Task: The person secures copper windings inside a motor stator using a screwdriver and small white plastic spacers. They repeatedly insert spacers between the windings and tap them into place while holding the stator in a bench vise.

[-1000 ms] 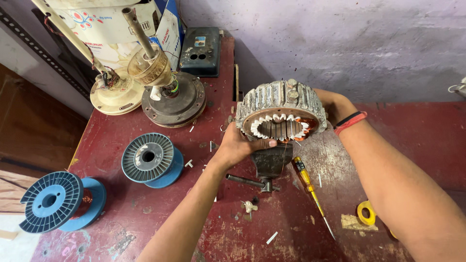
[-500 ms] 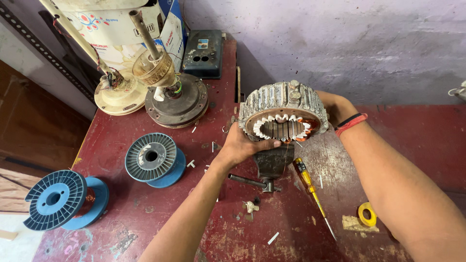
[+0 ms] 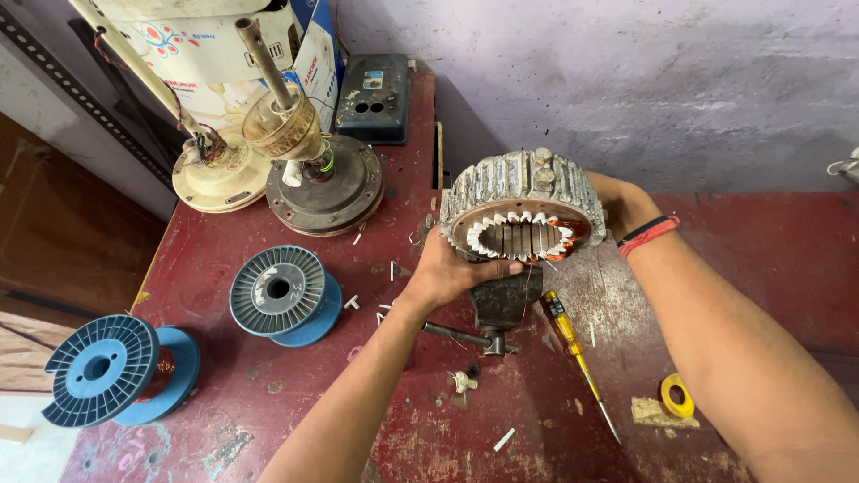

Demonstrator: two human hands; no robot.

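Two bare hands hold a round metal motor core (image 3: 523, 210) over a worn red bench (image 3: 268, 394). The core is a short ribbed ring; its open face tilts toward the viewer, showing white slot liners and a patch of copper wire, so its axis runs from the wall behind down toward the viewer. It sits above a dark vise (image 3: 506, 304), but whether it touches the vise cannot be told.

The left hand (image 3: 452, 273) wraps the lower left rim, thumb lying along the front edge, a closed grip on the core. The right hand (image 3: 622, 201) cups the far right side; its fingers are hidden behind the core, a red and black band on its wrist.

Just below and right of the grip lies one yellow-handled screwdriver (image 3: 573, 344), and farther right one small roll of yellow tape (image 3: 677, 394). Left of the grip stand two blue wire spools (image 3: 277, 291), well apart. Beyond them, near the wall, are two fan motor housings (image 3: 327, 183), one dark, one cream, and one dark box (image 3: 376, 98). Small white scraps dot the bench.
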